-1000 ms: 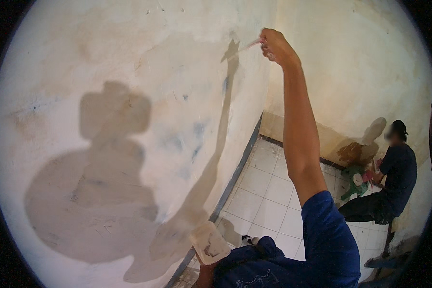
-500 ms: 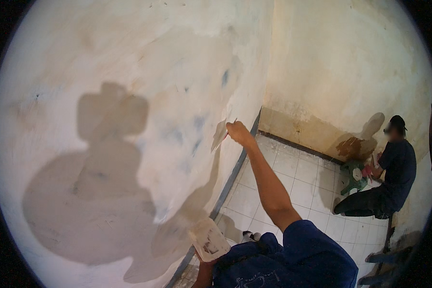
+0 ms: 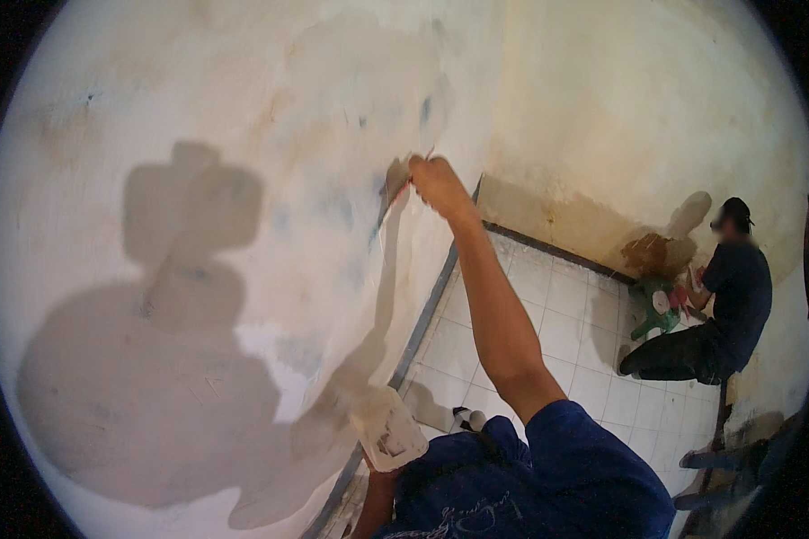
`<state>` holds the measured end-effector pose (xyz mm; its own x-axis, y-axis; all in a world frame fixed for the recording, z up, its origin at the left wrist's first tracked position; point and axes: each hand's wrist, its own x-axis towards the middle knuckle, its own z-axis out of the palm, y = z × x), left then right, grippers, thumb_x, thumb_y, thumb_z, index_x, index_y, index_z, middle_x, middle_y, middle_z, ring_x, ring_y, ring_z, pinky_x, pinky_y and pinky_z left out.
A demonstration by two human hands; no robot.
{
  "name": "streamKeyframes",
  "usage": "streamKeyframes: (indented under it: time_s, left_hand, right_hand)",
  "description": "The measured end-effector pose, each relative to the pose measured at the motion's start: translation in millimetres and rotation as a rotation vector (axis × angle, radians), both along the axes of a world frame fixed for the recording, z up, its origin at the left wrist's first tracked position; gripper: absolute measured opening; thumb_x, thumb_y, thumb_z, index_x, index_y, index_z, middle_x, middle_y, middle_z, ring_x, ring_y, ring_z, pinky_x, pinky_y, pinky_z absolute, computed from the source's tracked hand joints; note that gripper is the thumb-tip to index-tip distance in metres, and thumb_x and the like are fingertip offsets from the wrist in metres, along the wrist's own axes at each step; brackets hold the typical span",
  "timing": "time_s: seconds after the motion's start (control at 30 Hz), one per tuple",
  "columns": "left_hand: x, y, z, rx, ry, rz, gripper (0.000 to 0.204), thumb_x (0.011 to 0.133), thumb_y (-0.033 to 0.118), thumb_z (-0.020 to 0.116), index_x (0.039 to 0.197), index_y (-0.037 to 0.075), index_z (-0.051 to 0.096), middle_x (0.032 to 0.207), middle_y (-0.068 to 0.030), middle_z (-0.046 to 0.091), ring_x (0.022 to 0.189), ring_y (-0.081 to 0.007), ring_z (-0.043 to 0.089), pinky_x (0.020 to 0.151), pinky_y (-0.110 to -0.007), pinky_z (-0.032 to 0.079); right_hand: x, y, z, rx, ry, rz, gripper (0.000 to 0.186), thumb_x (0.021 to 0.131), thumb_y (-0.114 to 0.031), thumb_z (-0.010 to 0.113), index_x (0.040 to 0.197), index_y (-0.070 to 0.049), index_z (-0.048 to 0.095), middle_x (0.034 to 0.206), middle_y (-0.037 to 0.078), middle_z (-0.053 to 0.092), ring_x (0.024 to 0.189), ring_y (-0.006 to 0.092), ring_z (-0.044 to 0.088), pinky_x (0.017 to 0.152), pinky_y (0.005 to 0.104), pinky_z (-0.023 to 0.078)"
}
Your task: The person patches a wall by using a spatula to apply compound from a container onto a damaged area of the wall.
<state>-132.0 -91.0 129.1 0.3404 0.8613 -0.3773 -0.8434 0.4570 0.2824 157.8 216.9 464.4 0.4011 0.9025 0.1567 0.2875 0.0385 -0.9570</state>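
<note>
My right arm reaches up to the pale, patchy wall (image 3: 324, 242) on the left. My right hand (image 3: 440, 187) is closed around a thin, flat scraper (image 3: 402, 191) with a reddish edge, seen nearly edge-on at the wall. Whether its blade touches the plaster is hard to tell. Low in front of my body, my left hand (image 3: 374, 465) holds a whitish plastic tub (image 3: 408, 451) from beneath and the side. Greyish residue shows inside the tub. Most of the left fingers are hidden by it.
A co-worker (image 3: 737, 301) in dark clothes and a cap crouches at the right, beside a green stool (image 3: 659, 310). White floor tiles (image 3: 449, 346) meet the wall along a dark skirting strip (image 3: 425, 332). Dark legs of some object (image 3: 715, 460) stand at the lower right.
My right hand with the scraper has moved up and slightly left along the wall. The tub stays nearly in place in my left hand. The view has shifted slightly.
</note>
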Motion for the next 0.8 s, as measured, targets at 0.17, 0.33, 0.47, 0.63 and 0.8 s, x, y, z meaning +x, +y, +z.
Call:
streamKeyframes:
  time_s: [0.17,0.33,0.47,0.63,0.8]
  left_hand:
    - [-1.7,3.2,12.4,-0.006,0.001,-0.014,0.064,0.089,0.049,0.05,0.138,0.009,0.039,0.125,-0.0141,0.054,0.106,-0.0294,0.055,0.09,-0.045,0.048]
    - [-2.7,7.1,12.2,-0.005,-0.013,-0.015,0.065,0.089,0.049,0.05,0.138,0.009,0.038,0.125,-0.0141,0.053,0.107,-0.0295,0.055,0.09,-0.045,0.048]
    - [-1.8,10.2,10.5,-0.005,-0.014,-0.033,0.065,0.089,0.049,0.05,0.138,0.009,0.038,0.125,-0.0141,0.053,0.107,-0.0296,0.055,0.09,-0.045,0.047]
    - [-4.6,10.8,5.1,0.0,-0.006,-0.053,0.065,0.089,0.05,0.05,0.139,0.009,0.038,0.126,-0.0141,0.053,0.107,-0.0297,0.055,0.09,-0.046,0.047]
    - [-4.4,13.5,3.1,0.006,-0.004,-0.071,0.066,0.088,0.05,0.05,0.139,0.009,0.038,0.126,-0.0142,0.053,0.108,-0.0298,0.055,0.091,-0.046,0.047]
  right_hand:
    - [12.1,-26.0,96.0,0.08,0.063,0.033,0.035,0.082,-0.032,0.047,0.065,-0.002,0.054,0.058,0.007,0.051,0.05,0.0167,0.046,0.047,0.0341,0.035]
    - [51.8,-45.5,66.5,-0.053,0.096,0.054,0.033,0.083,-0.03,0.047,0.069,-0.002,0.058,0.059,0.006,0.052,0.052,0.0171,0.047,0.047,0.0352,0.034]
    - [67.7,-35.2,-63.2,-0.171,-0.209,0.117,0.04,0.087,-0.03,0.044,0.07,0.001,0.062,0.061,0.011,0.054,0.052,0.0219,0.048,0.048,0.0378,0.037]
    - [51.5,-16.3,-190.0,-0.104,-0.362,0.164,0.044,0.088,-0.03,0.04,0.065,0.001,0.061,0.059,0.011,0.053,0.049,0.0197,0.047,0.046,0.0357,0.036]
    - [30.6,-5.0,-184.5,-0.416,-0.014,0.134,0.04,0.089,-0.031,0.045,0.087,0.006,0.06,0.077,0.025,0.064,0.071,0.0373,0.065,0.065,0.0443,0.051]
